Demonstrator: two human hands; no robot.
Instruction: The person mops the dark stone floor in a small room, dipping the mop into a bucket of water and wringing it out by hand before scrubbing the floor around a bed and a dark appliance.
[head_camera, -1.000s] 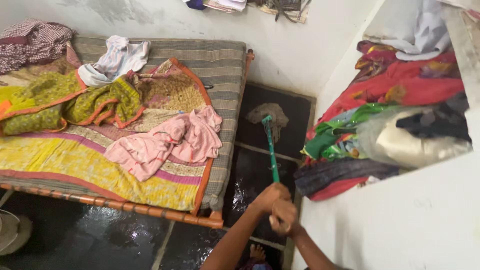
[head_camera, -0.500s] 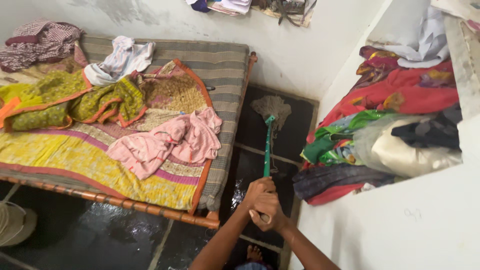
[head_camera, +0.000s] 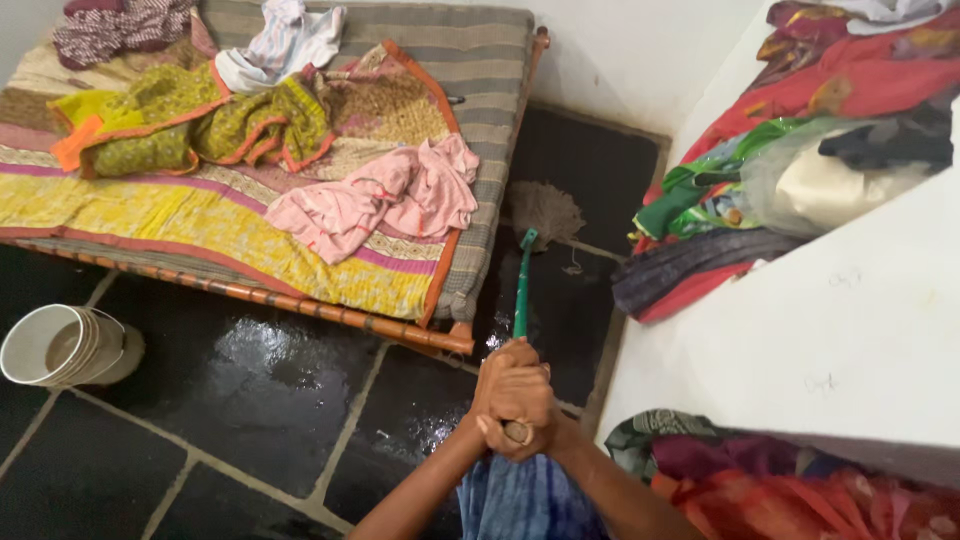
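We look down on a dark stone floor (head_camera: 250, 400), wet and shining, cut by pale joints. Nearest us, our left hand (head_camera: 497, 385) and right hand (head_camera: 525, 420) are stacked on the top end of the mop (head_camera: 521, 290), fingers of both wrapped tight round its green handle, the right folded over the left. Below the wrists hangs blue cloth (head_camera: 520, 505).

At our left a white bucket (head_camera: 55, 345) stands on the floor. At our right a white shelf (head_camera: 800, 340) juts out, with red and green clothes (head_camera: 780, 480) beneath it and a pile (head_camera: 790, 170) of bright fabrics above.

The mop's handle runs away from us, slim and green, to a grey, stringy head (head_camera: 545, 210) lying flat on the floor in the gap between the shelf and the cot (head_camera: 300, 305). The head is just beside the cot's striped mattress edge.

Farther off, the cot carries a yellow quilt (head_camera: 170, 220), a pink garment (head_camera: 380, 200), and crumpled clothes toward the white wall (head_camera: 620, 50).
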